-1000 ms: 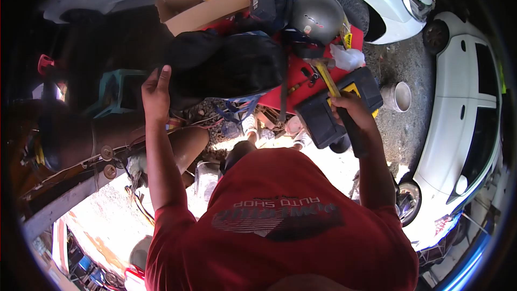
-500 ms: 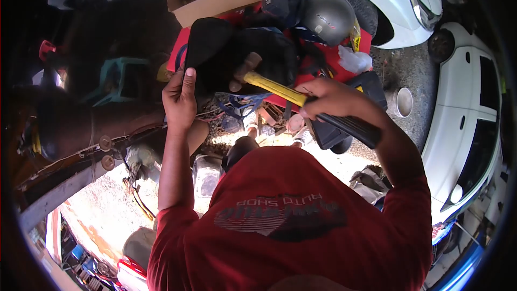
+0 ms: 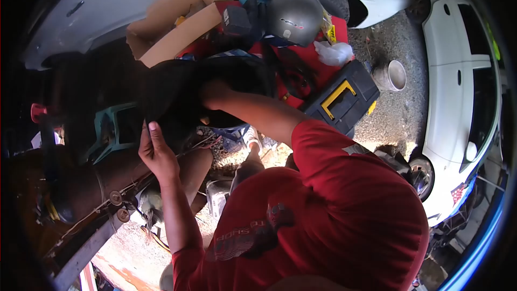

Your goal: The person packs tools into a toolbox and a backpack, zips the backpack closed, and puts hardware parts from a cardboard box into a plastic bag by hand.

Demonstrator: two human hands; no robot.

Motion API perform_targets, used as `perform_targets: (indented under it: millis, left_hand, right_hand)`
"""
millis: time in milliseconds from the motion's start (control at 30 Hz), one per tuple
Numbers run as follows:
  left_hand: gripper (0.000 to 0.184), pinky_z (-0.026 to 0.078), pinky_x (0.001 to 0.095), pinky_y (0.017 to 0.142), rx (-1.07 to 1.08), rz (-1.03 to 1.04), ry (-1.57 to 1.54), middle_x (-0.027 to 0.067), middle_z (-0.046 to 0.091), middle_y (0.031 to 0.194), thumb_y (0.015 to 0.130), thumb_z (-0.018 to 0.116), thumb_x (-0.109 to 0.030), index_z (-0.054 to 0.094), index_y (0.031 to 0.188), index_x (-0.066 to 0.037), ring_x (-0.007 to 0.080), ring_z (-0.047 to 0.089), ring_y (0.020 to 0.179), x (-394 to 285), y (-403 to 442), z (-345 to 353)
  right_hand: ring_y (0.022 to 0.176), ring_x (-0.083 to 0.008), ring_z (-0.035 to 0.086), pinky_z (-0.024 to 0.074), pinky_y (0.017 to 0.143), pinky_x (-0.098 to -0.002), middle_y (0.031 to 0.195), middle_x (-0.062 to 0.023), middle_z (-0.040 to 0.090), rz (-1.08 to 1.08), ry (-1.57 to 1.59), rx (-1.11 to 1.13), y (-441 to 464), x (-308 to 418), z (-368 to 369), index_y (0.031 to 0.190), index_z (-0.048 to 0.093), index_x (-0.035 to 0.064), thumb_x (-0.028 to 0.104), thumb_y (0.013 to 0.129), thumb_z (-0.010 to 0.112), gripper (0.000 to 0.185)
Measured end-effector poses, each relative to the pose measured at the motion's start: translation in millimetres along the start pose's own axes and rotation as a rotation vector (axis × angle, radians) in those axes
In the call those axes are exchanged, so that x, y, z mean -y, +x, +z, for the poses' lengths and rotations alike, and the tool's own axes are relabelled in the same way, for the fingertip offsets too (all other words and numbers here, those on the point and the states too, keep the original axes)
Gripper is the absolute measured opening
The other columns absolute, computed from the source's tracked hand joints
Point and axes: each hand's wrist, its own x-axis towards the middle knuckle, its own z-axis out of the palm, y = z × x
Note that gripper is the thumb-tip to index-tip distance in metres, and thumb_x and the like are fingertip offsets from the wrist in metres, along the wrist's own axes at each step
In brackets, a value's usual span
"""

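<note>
My left hand (image 3: 158, 151) pinches the edge of an open black bag (image 3: 177, 83) between thumb and fingers. Inside the bag's dark opening is my right hand (image 3: 216, 96), reaching in from the right with its fingers lost in shadow. The hammer is mostly hidden; a small tan tip (image 3: 204, 120) shows just below my right hand. A black toolbox (image 3: 350, 94) with a yellow handle lies right of the bag, on a red surface (image 3: 336, 37).
Behind the bag stand an open cardboard box (image 3: 180, 35) and a grey helmet (image 3: 295, 17). A white plastic bag (image 3: 334, 53) lies near the toolbox. Further right are a white bucket (image 3: 397, 75) and a white car (image 3: 458, 91). A teal stool (image 3: 110, 126) is at the left.
My right hand has moved left with the hammer, from over the toolbox into the black bag. My left hand has taken hold of the bag's edge and lifted it open.
</note>
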Motion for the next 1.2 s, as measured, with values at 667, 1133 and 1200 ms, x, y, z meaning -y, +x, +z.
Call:
perform_targets:
  millis: [667,1133,1200]
  left_hand:
    - [0.036,0.047,0.0251,0.084,-0.197,-0.070,0.019,0.0035,0.071,0.101,0.102,0.064,-0.032,0.072,0.111,0.002,0.0100,0.058,0.090,-2,45,5]
    - [0.033,0.043,0.0221,0.080,-0.010,0.046,-0.014,-0.0025,0.067,0.092,0.103,0.064,-0.025,0.071,0.106,0.007,0.0051,0.053,0.084,9,37,12]
    - [0.033,0.043,0.0225,0.083,0.030,-0.001,0.018,-0.0017,0.068,0.094,0.103,0.064,-0.025,0.070,0.113,0.006,0.0063,0.054,0.087,7,35,12]
  right_hand:
    - [0.096,-0.0364,0.072,0.0580,0.079,-0.0507,0.107,-0.0192,0.073,0.877,0.329,-0.042,-145,-124,80,0.127,0.066,0.0080,0.031,0.087,0.063,0.046]
    - [0.056,-0.0090,0.051,0.0378,0.053,-0.0296,0.063,0.0001,0.055,0.600,0.707,0.204,-295,-101,-194,0.078,0.064,0.0029,0.020,0.079,0.069,0.018]
    - [0.063,-0.0084,0.051,0.0382,0.056,-0.0288,0.068,-0.0004,0.056,0.526,0.636,0.226,-338,-91,-229,0.091,0.064,-0.0007,0.008,0.075,0.069,0.019]
